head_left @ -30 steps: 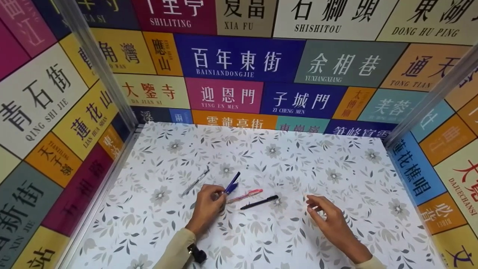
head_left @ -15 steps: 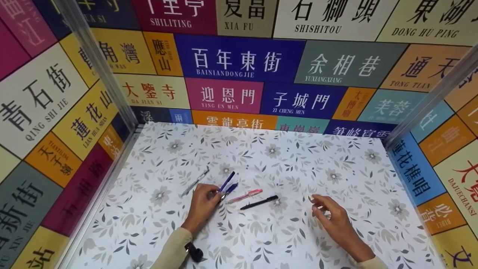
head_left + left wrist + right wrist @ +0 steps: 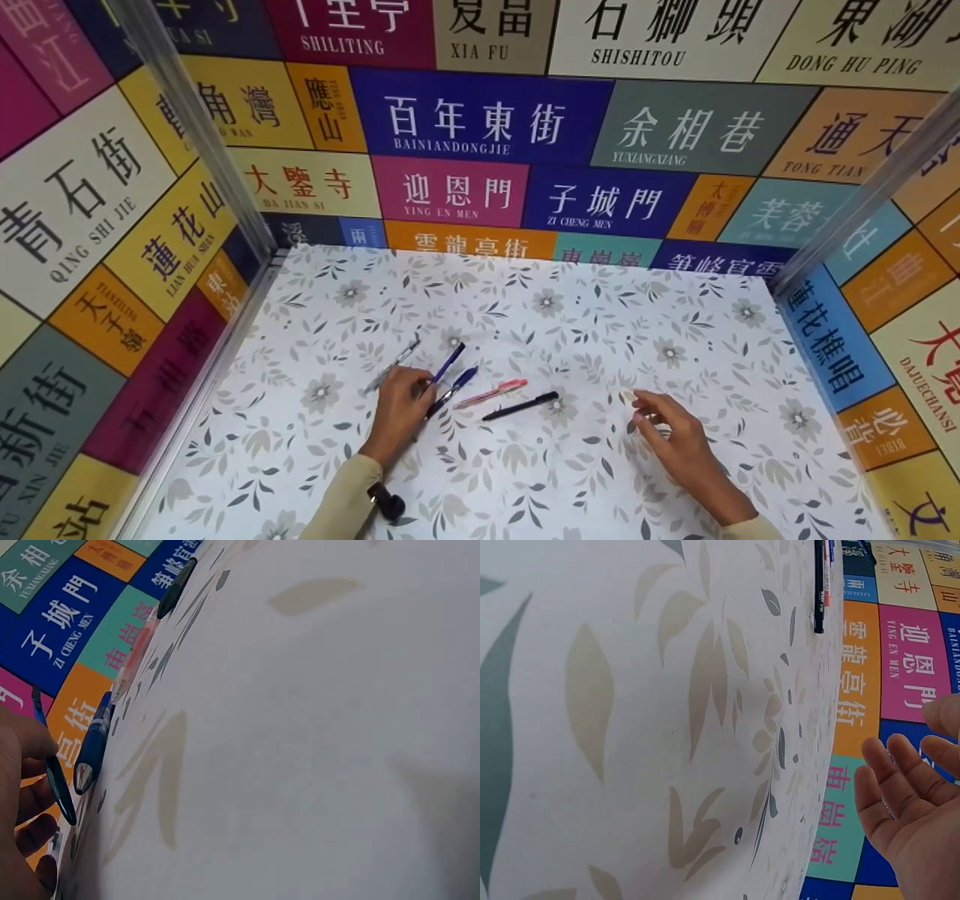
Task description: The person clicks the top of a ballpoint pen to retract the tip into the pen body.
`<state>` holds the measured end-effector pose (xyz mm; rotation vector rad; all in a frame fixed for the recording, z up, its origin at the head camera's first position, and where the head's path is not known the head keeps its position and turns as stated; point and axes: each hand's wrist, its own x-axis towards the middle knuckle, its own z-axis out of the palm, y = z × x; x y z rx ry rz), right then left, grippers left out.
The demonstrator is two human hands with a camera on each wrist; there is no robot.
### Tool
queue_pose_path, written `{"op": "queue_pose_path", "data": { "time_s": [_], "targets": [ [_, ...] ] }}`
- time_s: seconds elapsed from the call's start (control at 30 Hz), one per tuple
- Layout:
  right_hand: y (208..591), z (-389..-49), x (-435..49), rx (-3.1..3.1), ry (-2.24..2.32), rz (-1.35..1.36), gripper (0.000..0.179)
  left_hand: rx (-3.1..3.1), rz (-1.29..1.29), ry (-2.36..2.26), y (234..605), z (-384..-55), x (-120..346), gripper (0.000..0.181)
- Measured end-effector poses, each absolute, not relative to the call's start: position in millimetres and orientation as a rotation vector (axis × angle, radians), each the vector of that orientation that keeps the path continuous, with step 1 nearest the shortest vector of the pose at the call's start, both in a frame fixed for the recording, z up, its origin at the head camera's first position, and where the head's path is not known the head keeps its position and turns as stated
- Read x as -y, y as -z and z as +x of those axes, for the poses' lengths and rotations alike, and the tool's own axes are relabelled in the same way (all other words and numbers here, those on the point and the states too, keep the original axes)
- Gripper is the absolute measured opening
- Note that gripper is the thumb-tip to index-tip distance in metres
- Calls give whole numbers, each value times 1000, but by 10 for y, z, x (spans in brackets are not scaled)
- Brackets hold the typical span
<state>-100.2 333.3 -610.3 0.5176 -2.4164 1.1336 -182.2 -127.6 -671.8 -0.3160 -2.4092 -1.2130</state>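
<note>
My left hand (image 3: 400, 409) pinches a slim blue pen (image 3: 448, 363) between thumb and fingers, its far end pointing up and away. In the left wrist view that pen (image 3: 58, 784) slants down past the fingertips, just above the cloth. Right beside it lies a second, thicker blue pen (image 3: 459, 381) with a clear grip. Farther right are a pink pen (image 3: 495, 393) and a black pen (image 3: 521, 406). A clear pen (image 3: 394, 365) lies left of the hand, partly behind it. My right hand (image 3: 675, 435) hovers at the right, fingers loosely bent, holding nothing.
White cloth with a grey leaf and flower print (image 3: 600, 322) covers the table. Panels of coloured signs (image 3: 480, 116) enclose the back and both sides, with metal posts (image 3: 217, 150) at the corners. A black strap device (image 3: 387, 502) sits on the left wrist.
The left hand has drawn left with the slim blue pen, away from the thicker blue pen, which now shows more fully. The right hand has shifted slightly right. The other pens stay put.
</note>
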Motion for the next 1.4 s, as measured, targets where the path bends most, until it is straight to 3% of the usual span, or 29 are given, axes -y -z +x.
{"op": "queue_pose_path", "data": {
  "time_s": [0.6,1.4],
  "targets": [
    [6141,-1007,-3402,2507,-1142,418,40,2497,-334,1005,6765,-1864,1361,6],
    [6129,-1002,-3416,2528,-1100,406,41,2515,-324,1032,6664,-1837,1341,14]
  ]
}}
